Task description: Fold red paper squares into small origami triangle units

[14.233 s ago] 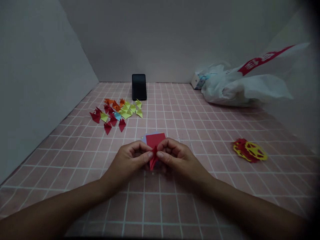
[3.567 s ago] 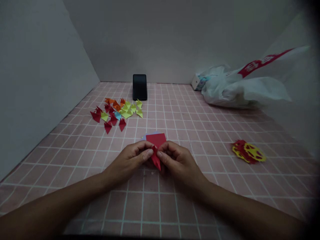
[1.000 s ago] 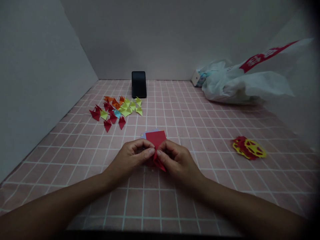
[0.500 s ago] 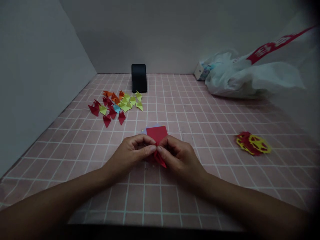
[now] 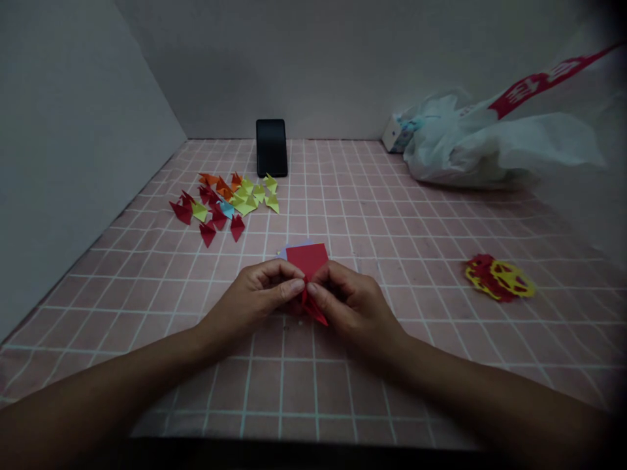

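Observation:
Between my two hands is a piece of folded red paper [image 5: 314, 311], its pointed end sticking out below the fingertips toward me. My left hand [image 5: 269, 287] pinches it from the left, thumb and forefinger closed. From the right, my right hand [image 5: 350, 294] pinches the same piece, with its thumb close to the left one. Just behind the fingers lies a stack of square paper sheets [image 5: 307, 256], red on top with a lilac edge showing. The fingers hide part of the folded piece.
Several small folded paper cranes [image 5: 220, 202] in red, orange, yellow and blue lie at the back left. A black phone [image 5: 272, 147] stands behind them. Red and yellow cut-outs [image 5: 499, 277] lie at the right. A white plastic bag [image 5: 455, 156] and a box [image 5: 394, 134] are at the back right.
Both hands keep their pinch, with only a slight shift of the fingers and of the red point. The whole view has shifted a little.

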`<state>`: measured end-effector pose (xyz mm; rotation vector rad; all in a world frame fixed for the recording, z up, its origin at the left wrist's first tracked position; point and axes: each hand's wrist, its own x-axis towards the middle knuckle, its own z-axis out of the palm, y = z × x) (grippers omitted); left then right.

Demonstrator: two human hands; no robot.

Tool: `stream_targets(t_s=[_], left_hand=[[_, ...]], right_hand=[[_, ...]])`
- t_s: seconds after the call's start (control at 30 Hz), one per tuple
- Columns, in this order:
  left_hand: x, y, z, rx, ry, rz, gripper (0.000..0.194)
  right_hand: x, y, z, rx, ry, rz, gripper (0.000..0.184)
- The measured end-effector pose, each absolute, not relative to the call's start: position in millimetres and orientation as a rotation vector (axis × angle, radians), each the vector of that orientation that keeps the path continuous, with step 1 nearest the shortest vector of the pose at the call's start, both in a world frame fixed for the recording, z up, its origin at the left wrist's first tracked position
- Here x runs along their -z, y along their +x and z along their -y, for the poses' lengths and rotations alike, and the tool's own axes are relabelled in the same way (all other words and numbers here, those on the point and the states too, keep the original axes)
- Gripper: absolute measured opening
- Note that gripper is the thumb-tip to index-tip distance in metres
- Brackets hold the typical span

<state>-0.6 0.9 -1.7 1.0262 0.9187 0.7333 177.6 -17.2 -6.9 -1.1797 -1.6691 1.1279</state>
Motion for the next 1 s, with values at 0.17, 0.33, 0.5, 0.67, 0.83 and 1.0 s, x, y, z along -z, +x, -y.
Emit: stream_targets(t_s=[0.17, 0.33, 0.5, 0.67, 0.83, 1.0], left_hand=[[2.4, -0.3, -1.6, -0.733, 1.022, -0.913, 0.012], [3.4, 0.0, -1.6, -0.741, 1.012, -0.900, 0.013], [3.9, -1.6, -2.2, -0.722, 1.022, -0.916, 0.015], [4.3, -2.9, -4.8, -0.688, 1.015, -0.904, 0.018], [1.4, -2.6, -4.1, -0.681, 0.993, -0.891, 0.016], [-0.9, -2.2, -3.8, -0.684, 0.984, -0.929, 0.015]], right_hand=[[5.7, 177.5, 17.3, -1.111, -1.177, 1.675, 0.018], [6.2, 177.2, 17.1, -1.109, -1.191, 1.668, 0.019], [7.4, 177.9, 17.0, -1.083, -1.194, 1.696, 0.018], [7.4, 179.1, 16.5, -1.068, -1.196, 1.726, 0.018], [5.9, 179.5, 15.8, -1.081, -1.188, 1.723, 0.017], [4.6, 179.4, 16.3, -1.079, -1.180, 1.724, 0.017]])
